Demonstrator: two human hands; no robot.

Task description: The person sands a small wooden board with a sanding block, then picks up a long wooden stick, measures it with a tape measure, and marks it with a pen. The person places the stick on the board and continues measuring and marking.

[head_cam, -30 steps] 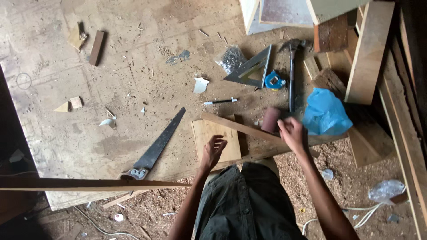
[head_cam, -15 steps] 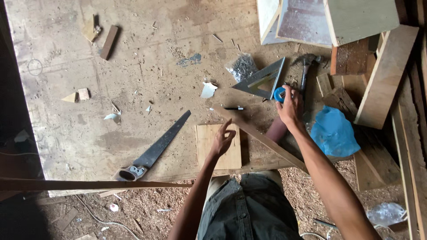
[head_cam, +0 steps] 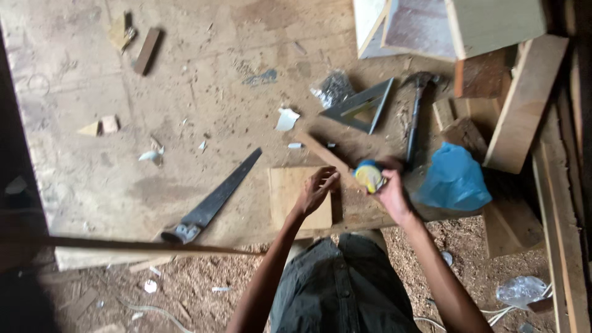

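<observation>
My right hand (head_cam: 390, 192) is closed around a small round blue and yellow tape measure (head_cam: 369, 176), held just above a narrow wooden strip (head_cam: 324, 154) that runs diagonally across the work surface. My left hand (head_cam: 316, 190) rests with fingers spread on a square light wooden board (head_cam: 285, 194), its fingertips touching the strip beside the tape measure. Both forearms reach forward over my dark trousers (head_cam: 342, 290).
A handsaw (head_cam: 213, 200) lies left of the board. Behind are a grey triangular square (head_cam: 361, 106), a hammer (head_cam: 415, 117) and a blue plastic bag (head_cam: 453, 179). Planks (head_cam: 524, 105) are stacked at right. A long thin batten (head_cam: 142, 248) crosses the near edge. Sawdust covers the floor.
My right hand reached back to the blue tape measure by the square, took it, and brought it to the strip. My left hand stayed on the board.
</observation>
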